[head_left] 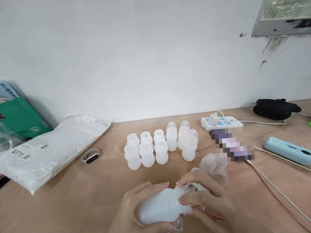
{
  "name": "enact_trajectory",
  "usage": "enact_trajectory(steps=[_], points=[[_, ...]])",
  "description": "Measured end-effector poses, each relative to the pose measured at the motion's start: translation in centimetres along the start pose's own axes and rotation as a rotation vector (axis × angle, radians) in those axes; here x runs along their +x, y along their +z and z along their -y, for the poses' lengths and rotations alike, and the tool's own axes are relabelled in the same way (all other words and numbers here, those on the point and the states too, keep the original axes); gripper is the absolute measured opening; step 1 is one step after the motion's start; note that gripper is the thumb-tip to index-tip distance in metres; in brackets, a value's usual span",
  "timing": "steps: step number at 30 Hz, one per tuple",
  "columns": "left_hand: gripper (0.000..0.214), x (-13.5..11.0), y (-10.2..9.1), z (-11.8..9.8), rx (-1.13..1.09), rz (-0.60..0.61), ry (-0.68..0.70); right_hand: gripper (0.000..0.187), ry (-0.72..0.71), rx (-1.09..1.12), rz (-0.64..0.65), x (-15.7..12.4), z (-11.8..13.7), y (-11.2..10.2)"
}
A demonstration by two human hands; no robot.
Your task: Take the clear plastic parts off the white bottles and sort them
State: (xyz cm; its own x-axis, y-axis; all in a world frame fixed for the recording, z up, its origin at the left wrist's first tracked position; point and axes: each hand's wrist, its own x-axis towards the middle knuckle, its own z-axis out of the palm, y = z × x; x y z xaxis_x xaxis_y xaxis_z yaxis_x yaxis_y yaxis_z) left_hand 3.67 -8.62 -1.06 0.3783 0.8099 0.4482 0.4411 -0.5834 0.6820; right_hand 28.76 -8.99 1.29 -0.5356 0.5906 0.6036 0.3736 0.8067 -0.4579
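Note:
A frosted white plastic bottle (160,205) lies tilted sideways between my hands, low above the table. My left hand (137,213) wraps around its body, thumb and fingers on opposite sides. At the bottle's neck are the curled fingers of my right hand (210,202), gripping its ribbed end; whether a separate ring is there I cannot tell. Clear round parts (193,187) show partly behind the right fingers. Below the bottle sit small clear pieces (178,224), partly hidden. Clear dome caps (208,163) are grouped just beyond my right hand.
Several uncapped white bottles (147,155) stand in rows, beside 3 bottles with clear caps (189,146). Around them are a white mailing bag (56,148), a fitness band (90,156), a power strip (233,123), a blurred phone (231,146), a light-blue device (288,150), cables and a black case (275,108).

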Motion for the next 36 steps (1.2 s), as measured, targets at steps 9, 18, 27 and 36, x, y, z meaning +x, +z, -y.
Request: enact_trajectory(steps=[9,18,27,36], points=[[0.049,2.1,-1.9,-1.0,-0.827,0.290,-0.572,0.041,-0.025,0.011,-0.117,-0.8,-0.5,0.1],[0.045,1.2,-0.9,0.1,-0.274,-0.136,-0.249,0.064,0.159,0.119,0.054,-0.4,-0.4,-0.1],[0.047,1.0,-0.6,-0.5,0.036,-0.086,0.060,0.038,0.070,0.094,-0.022,-0.2,-0.1,1.3],[0.049,1.1,-1.3,-0.2,0.149,-0.160,-0.032,0.032,0.383,-0.111,0.016,0.2,-1.3,-0.5]])
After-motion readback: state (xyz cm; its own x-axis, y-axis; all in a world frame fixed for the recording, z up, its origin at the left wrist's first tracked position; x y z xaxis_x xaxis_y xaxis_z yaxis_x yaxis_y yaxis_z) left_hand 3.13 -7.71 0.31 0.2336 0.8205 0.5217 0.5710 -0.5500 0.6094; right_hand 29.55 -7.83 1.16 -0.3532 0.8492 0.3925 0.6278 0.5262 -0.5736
